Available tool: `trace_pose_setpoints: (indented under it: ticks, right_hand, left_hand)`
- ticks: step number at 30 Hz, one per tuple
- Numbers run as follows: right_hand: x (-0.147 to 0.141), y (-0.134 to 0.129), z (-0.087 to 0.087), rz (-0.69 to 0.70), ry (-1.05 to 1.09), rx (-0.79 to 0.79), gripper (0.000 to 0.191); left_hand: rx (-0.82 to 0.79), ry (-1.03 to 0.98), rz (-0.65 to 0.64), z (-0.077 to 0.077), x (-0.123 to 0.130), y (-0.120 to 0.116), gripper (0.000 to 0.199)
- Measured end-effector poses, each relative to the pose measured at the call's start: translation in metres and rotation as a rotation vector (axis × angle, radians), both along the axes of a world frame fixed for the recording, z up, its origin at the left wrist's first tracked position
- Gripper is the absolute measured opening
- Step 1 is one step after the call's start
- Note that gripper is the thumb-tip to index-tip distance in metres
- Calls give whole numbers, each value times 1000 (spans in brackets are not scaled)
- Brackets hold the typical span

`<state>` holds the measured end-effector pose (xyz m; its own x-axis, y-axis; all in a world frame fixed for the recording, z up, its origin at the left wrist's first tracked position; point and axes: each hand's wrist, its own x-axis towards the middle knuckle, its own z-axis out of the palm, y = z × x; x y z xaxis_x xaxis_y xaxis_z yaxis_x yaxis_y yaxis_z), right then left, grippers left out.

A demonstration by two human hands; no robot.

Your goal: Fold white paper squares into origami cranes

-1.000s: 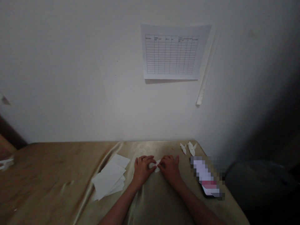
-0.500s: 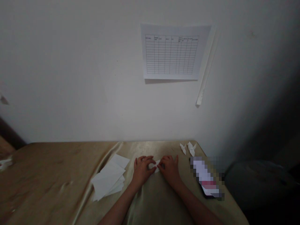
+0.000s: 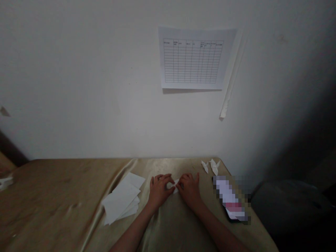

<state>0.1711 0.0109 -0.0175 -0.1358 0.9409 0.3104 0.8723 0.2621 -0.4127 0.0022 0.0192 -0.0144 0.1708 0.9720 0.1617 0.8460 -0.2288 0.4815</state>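
A small piece of white paper (image 3: pixel 176 191) lies on the cloth-covered table between my hands, mostly hidden by my fingers. My left hand (image 3: pixel 160 190) pinches its left side with thumb and forefinger, the other fingers curled above. From the other side my right hand (image 3: pixel 189 189) grips the paper between thumb and fingertips, its little finger sticking up. Whether the paper is folded is too small to tell. To the left of my left hand rests a fanned stack of white paper sheets (image 3: pixel 123 197).
Two small folded paper figures, one (image 3: pixel 205 166) smaller than the other (image 3: pixel 214 167), sit near the far right corner. A phone (image 3: pixel 229 199), its screen blurred out, lies along the right edge. Behind the table (image 3: pixel 60 196) rises a wall with a printed chart (image 3: pixel 194 61).
Almost nothing differs. Both hands stay on the small paper in the same place, with only a very slight shift of the fingers.
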Motion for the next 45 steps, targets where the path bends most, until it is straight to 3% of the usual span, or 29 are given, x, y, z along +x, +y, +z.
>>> trace_pose_setpoints:
  ticks: [12, 18, 24, 32, 45]
  right_hand:
    - [1, -1, -1, 3, -57, 35, 14]
    - [2, -1, -4, 9, 24, 46, 17]
    - [18, 0, -5, -8, 134, -43, 22]
    - [31, 3, -5, -2, 191, -71, 17]
    - [26, 3, -5, -7, 46, -145, 8]
  left_hand:
    - [27, 7, 2, 0, 2, -1, 15]
    - [18, 14, 8, 0, 3, -2, 14]
    - [17, 35, -4, 0, 2, -3, 13]
    - [36, 35, -9, -2, 2, -2, 13]
    - [56, 61, 4, -4, 4, -2, 14]
